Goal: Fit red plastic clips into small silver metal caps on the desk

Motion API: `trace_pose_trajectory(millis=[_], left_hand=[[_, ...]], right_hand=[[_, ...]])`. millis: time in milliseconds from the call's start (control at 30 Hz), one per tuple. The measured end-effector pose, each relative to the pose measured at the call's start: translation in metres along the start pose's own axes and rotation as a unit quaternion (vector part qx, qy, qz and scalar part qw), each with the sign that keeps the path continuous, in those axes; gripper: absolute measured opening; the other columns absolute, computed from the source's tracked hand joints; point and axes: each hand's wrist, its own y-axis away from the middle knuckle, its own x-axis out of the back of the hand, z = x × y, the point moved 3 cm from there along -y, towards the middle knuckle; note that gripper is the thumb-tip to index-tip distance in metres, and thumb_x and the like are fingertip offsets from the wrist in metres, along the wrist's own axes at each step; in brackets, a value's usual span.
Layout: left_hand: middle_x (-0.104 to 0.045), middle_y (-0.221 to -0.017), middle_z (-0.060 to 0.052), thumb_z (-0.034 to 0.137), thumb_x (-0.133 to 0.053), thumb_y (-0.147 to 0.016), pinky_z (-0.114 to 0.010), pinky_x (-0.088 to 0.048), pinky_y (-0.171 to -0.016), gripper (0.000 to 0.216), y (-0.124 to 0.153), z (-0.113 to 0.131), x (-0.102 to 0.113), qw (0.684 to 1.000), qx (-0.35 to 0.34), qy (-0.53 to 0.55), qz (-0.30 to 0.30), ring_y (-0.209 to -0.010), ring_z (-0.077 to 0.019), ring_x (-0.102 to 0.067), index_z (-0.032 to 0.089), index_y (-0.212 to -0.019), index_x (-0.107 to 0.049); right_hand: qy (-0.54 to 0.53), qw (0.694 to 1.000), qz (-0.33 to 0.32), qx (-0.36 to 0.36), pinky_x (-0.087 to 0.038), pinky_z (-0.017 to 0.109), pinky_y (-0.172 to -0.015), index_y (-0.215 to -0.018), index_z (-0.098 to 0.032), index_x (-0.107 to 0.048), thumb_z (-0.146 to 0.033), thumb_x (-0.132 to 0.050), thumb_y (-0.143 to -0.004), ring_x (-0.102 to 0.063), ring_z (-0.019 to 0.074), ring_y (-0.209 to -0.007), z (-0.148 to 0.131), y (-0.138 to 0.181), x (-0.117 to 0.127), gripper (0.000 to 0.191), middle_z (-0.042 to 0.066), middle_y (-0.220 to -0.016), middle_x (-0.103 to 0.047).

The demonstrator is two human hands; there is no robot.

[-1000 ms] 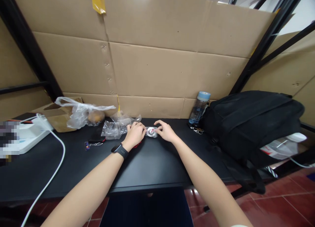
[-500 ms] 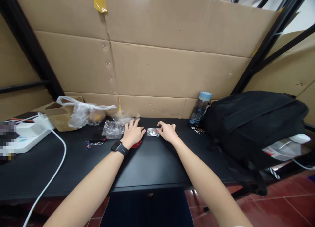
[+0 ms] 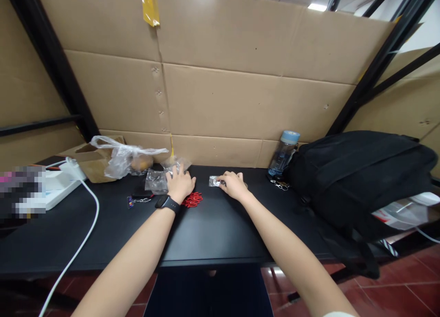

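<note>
My left hand [image 3: 179, 184], with a black watch on its wrist, lies fingers apart on a heap of small clear plastic bags [image 3: 158, 179] at the back of the black table [image 3: 213, 230]. A small pile of red pieces [image 3: 193, 199] sits just right of that hand. My right hand [image 3: 233, 184] rests on a small clear bag with something silvery in it [image 3: 214, 181], fingers curled onto its right end. Whether it pinches the bag or only touches it is unclear.
A larger plastic bag with a round brown thing [image 3: 129, 159] leans on a cardboard box [image 3: 91, 163] at the left. A white cable [image 3: 80, 237] runs from a white device [image 3: 58, 182]. A keychain [image 3: 137, 199], a water bottle [image 3: 283, 154], keys [image 3: 279, 184] and a black backpack [image 3: 360, 179] stand about.
My left hand left the small silvery bag and moved left onto the heap of clear bags, uncovering the red pieces. My right hand stayed on the small bag.
</note>
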Motion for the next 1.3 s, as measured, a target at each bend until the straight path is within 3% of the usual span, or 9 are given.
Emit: trace_pose_trajectory(millis=[267,400,567,667,767,900,1000,1133,1300], left_hand=[[-0.031,-0.16,-0.018,0.042,-0.055,-0.09,-0.062,-0.029,-0.106,0.046,-0.002,-0.006,-0.002,1.0,0.013,0.003,0.006,-0.141,-0.0457,-0.027,0.018,-0.127,-0.066],[-0.031,-0.16,-0.017,0.04,-0.056,-0.089,-0.062,-0.029,-0.105,0.044,-0.001,-0.008,0.002,1.0,0.002,0.004,0.008,-0.141,-0.0449,-0.027,0.02,-0.127,-0.066],[-0.046,-0.149,-0.013,0.032,-0.06,-0.088,-0.058,-0.029,-0.106,0.03,0.001,-0.006,0.015,0.997,-0.061,0.038,0.032,-0.138,-0.0403,-0.03,0.025,-0.115,-0.072],[-0.061,-0.132,-0.01,0.028,-0.058,-0.09,-0.052,-0.033,-0.105,0.023,0.0,-0.006,0.022,0.99,-0.115,0.071,0.026,-0.13,-0.034,-0.042,0.027,-0.105,-0.074],[-0.068,-0.117,-0.01,0.027,-0.056,-0.09,-0.047,-0.038,-0.1,0.021,-0.004,-0.011,0.027,0.989,-0.112,0.09,0.022,-0.118,-0.0315,-0.052,0.025,-0.1,-0.075],[-0.074,-0.102,-0.006,0.029,-0.06,-0.087,-0.034,-0.045,-0.091,0.021,-0.006,-0.012,0.024,0.967,-0.183,0.151,-0.092,-0.1,-0.0242,-0.065,0.026,-0.101,-0.075],[-0.077,-0.094,-0.003,0.027,-0.064,-0.084,-0.029,-0.046,-0.086,0.018,-0.002,-0.007,0.023,0.944,-0.238,0.161,-0.161,-0.092,-0.0212,-0.07,0.027,-0.097,-0.076],[-0.078,-0.087,-0.001,0.019,-0.061,-0.083,-0.03,-0.045,-0.083,0.019,0.002,-0.003,0.022,0.95,-0.228,0.129,-0.17,-0.089,-0.0219,-0.072,0.028,-0.088,-0.077],[-0.078,-0.082,-0.002,0.026,-0.066,-0.081,-0.03,-0.046,-0.081,0.01,0.001,-0.005,0.018,0.963,-0.174,0.112,-0.175,-0.084,-0.0222,-0.072,0.027,-0.077,-0.075]], right_hand=[[0.034,0.998,-0.047,0.002,-0.031,0.046,-0.096,-0.126,-0.034,-0.067,-0.02,-0.044,-0.099,-0.051,0.029,-0.115,-0.035,-0.065,-0.016,0.038,0.01,-0.124,-0.062],[0.023,0.998,-0.054,0.003,-0.033,0.05,-0.099,-0.136,-0.032,-0.058,-0.014,-0.047,-0.093,-0.045,0.0321,-0.125,-0.054,-0.096,-0.031,0.048,0.012,-0.135,-0.055],[0.002,0.998,-0.069,0.004,-0.036,0.052,-0.1,-0.142,-0.035,-0.05,-0.016,-0.051,-0.09,-0.047,0.0326,-0.125,-0.057,-0.107,-0.035,0.056,0.011,-0.138,-0.055],[-0.009,0.998,-0.064,0.001,-0.037,0.052,-0.1,-0.14,-0.033,-0.053,-0.021,-0.048,-0.093,-0.049,0.0317,-0.125,-0.044,-0.097,-0.023,0.048,0.01,-0.138,-0.056],[-0.011,0.998,-0.058,-0.008,-0.038,0.052,-0.1,-0.126,-0.028,-0.063,-0.024,-0.052,-0.093,-0.051,0.0318,-0.124,-0.02,-0.075,-0.003,0.036,0.011,-0.133,-0.059],[-0.02,0.998,-0.053,-0.026,-0.038,0.051,-0.101,-0.119,-0.027,-0.068,-0.031,-0.063,-0.089,-0.054,0.0319,-0.123,0.021,-0.033,0.02,0.031,0.011,-0.128,-0.063],[-0.067,0.996,-0.053,-0.036,-0.043,0.045,-0.099,-0.12,-0.025,-0.069,-0.036,-0.076,-0.079,-0.058,0.0303,-0.119,0.052,-0.001,0.025,0.043,0.011,-0.129,-0.062],[-0.158,0.987,-0.038,-0.004,-0.049,0.032,-0.094,-0.121,-0.021,-0.069,-0.031,-0.078,-0.076,-0.067,0.0211,-0.102,0.08,0.025,0.02,0.047,0.009,-0.119,-0.068],[-0.149,0.988,-0.048,-0.019,-0.051,0.031,-0.089,-0.118,-0.02,-0.071,-0.026,-0.078,-0.075,-0.069,0.0207,-0.094,0.09,0.029,0.017,0.044,0.007,-0.112,-0.073]])
